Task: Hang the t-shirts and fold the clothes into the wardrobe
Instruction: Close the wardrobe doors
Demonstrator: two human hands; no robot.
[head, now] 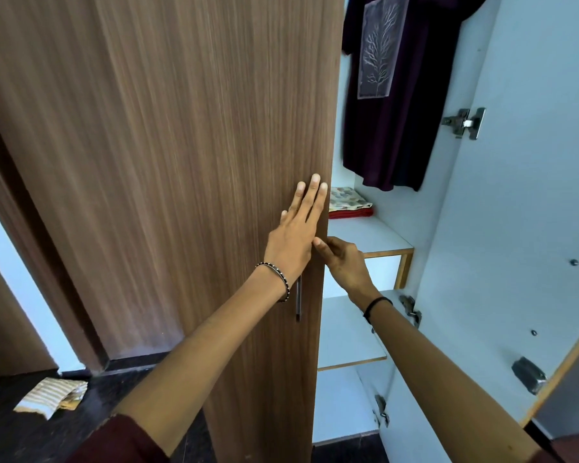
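Note:
My left hand (298, 228) lies flat with straight fingers on the brown wooden wardrobe door (181, 162), near its right edge and above the metal handle (298, 302). My right hand (343, 262) reaches to that door's edge, fingers curled around it from the inside. Inside the wardrobe, a dark purple t-shirt (401, 105) with a pale tree print hangs at the top. Below it, folded clothes (350, 203), a patterned piece over a red one, lie on a white shelf (371, 235).
The right wardrobe door (515, 228) stands open, white inside, with metal hinges (465, 121). Lower white shelves (345, 329) sit beneath. A striped cloth (52, 397) lies on the dark floor at the left, beside a brown door frame (30, 228).

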